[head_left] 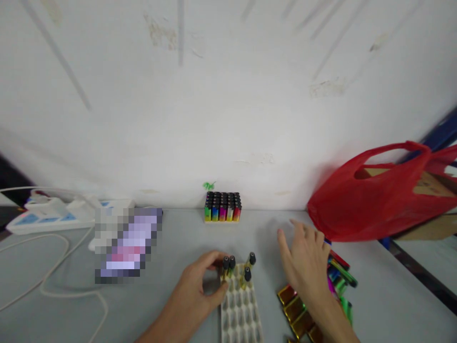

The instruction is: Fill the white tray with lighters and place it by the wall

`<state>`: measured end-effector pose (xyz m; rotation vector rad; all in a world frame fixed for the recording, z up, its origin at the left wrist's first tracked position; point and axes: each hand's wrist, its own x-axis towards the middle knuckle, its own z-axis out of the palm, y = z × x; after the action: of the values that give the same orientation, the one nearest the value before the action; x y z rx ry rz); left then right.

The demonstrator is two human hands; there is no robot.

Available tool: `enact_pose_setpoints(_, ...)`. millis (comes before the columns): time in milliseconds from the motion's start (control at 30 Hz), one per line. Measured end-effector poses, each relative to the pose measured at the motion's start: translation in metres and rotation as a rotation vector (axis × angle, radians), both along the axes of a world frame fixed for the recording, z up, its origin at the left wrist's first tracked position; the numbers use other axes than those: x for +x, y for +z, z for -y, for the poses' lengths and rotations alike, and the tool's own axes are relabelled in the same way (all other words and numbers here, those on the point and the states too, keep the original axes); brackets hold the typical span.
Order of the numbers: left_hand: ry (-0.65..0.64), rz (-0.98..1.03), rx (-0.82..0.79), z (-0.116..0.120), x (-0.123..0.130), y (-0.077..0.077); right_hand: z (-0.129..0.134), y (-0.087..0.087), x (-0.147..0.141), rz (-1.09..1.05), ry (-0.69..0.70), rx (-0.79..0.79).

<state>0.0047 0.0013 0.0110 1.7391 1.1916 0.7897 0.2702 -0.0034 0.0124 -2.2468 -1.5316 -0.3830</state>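
Note:
A pale tray with rows of slots lies at the bottom centre. Several black-topped, yellowish cylinders stand at its far end. My left hand is curled around the tray's far left corner, thumb and fingers by two of these cylinders; whether it grips one or the tray edge is unclear. To the right, my right hand is raised with fingers spread, holding nothing, over a loose pile of shiny coloured cylinders. Gold-coloured pieces lie beside its wrist.
Against the wall stands a block of coloured, black-topped cylinders. A red bag with cardboard inside sits at the right. On the left are a power strip, white cables and a pixelated phone-like device.

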Motion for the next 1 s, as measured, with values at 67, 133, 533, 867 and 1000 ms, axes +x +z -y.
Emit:
enact_pose_setpoints(67, 0.001, -0.009, 0.003, 0.000, 0.000, 0.001, -0.002, -0.005, 0.013, 0.154, -0.118, -0.078)
enact_pose_setpoints(133, 0.010, -0.008, 0.009, 0.001, 0.001, 0.001, -0.003, -0.011, 0.024, 0.227, -0.162, -0.112)
enact_pose_setpoints(533, 0.003, 0.025, 0.009, 0.000, 0.000, -0.005, -0.014, -0.026, 0.025, 0.102, 0.337, -0.063)
enact_pose_setpoints(867, 0.002, 0.023, 0.003, -0.001, 0.000, -0.005, -0.013, -0.017, 0.008, 0.066, 0.518, -0.118)
enact_pose_setpoints(1000, 0.009, 0.028, 0.004, 0.000, 0.000, -0.005, -0.014, -0.023, 0.006, 0.091, 0.510, -0.100)
